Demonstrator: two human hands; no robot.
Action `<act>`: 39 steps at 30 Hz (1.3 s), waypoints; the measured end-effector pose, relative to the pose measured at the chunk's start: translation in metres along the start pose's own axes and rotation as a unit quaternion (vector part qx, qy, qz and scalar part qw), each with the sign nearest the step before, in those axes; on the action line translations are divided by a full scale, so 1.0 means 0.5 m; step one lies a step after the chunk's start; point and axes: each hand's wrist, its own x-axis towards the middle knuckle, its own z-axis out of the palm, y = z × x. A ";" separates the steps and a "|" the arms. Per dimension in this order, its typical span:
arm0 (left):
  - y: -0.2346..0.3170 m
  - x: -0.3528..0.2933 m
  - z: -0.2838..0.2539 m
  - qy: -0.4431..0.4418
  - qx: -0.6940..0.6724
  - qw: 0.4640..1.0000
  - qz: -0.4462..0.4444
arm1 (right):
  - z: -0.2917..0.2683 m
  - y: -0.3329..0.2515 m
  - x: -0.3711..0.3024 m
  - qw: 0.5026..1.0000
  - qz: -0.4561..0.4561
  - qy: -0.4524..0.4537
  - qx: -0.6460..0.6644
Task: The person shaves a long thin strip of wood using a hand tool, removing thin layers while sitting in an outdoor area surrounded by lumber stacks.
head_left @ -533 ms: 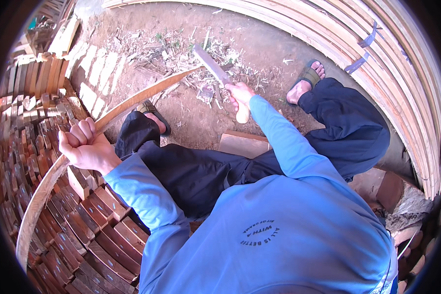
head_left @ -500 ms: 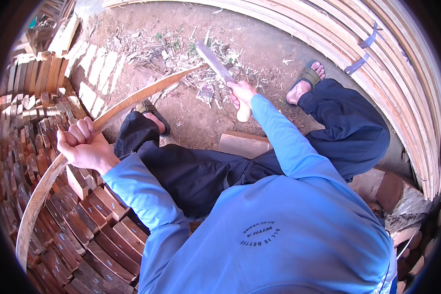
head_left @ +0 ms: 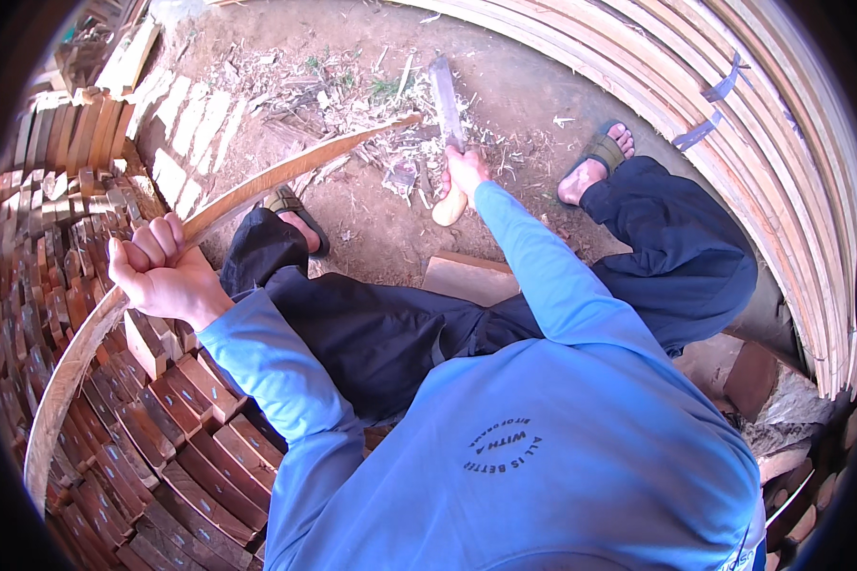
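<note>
My left hand point(head_left: 162, 271) is closed around a long wooden strip point(head_left: 290, 169), which looks curved in this wide view. One part of the strip runs past my left side toward the lower left, and its far end reaches out over the ground ahead. In my right hand point(head_left: 467, 171) is a machete point(head_left: 445, 100) with a pale wooden handle point(head_left: 449, 207). Its broad blade points away from me, just right of the strip's far tip. A small gap seems to lie between blade and strip.
Stacked wooden blocks point(head_left: 186, 409) fill the left side. Long boards point(head_left: 638, 71), tied with a dark strap point(head_left: 728, 81), curve along the right. Wood chips point(head_left: 352, 109) litter the dirt between my sandalled feet point(head_left: 590, 171). A wooden block point(head_left: 468, 278) lies before me.
The machete has swung rightward, its blade turning more upright and moving off the strip's tip. The strip's far end has shifted slightly right and up. My left hand keeps its grip.
</note>
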 end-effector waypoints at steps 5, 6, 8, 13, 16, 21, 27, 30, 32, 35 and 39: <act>0.015 0.001 -0.003 0.027 0.038 0.999 0.015 | 0.016 -0.007 -0.051 0.988 0.062 -0.112 -0.091; 0.003 0.002 -0.003 0.017 0.029 0.999 0.012 | -0.012 -0.025 -0.040 0.989 0.046 -0.111 -0.083; 0.002 0.002 -0.007 0.020 0.026 0.999 0.011 | -0.026 -0.049 -0.038 0.992 0.023 -0.099 -0.070; 0.002 -0.002 -0.005 0.004 0.007 1.000 0.005 | 0.038 0.010 -0.067 0.988 0.034 -0.045 -0.142; 0.029 -0.002 -0.018 0.034 0.035 0.999 0.017 | 0.003 0.029 -0.055 0.985 0.084 -0.122 -0.092; 0.002 -0.003 -0.015 0.007 0.010 1.000 0.005 | -0.049 -0.002 -0.022 0.999 0.025 -0.033 0.026; 0.019 0.015 -0.026 0.043 0.044 0.998 0.022 | 0.009 0.044 -0.060 0.981 0.095 -0.160 -0.063; -0.004 0.010 -0.012 0.013 0.005 1.000 0.002 | -0.030 0.007 -0.047 0.989 0.081 -0.113 -0.047; 0.013 0.001 -0.010 0.030 0.016 0.999 0.009 | -0.021 -0.008 -0.049 0.994 0.056 -0.090 -0.024; 0.008 -0.004 -0.008 0.009 0.004 1.000 0.006 | -0.011 -0.003 -0.040 0.996 0.027 -0.063 -0.055; 0.001 0.000 -0.003 -0.014 -0.002 1.000 0.001 | 0.011 0.030 -0.049 0.986 0.057 -0.121 -0.100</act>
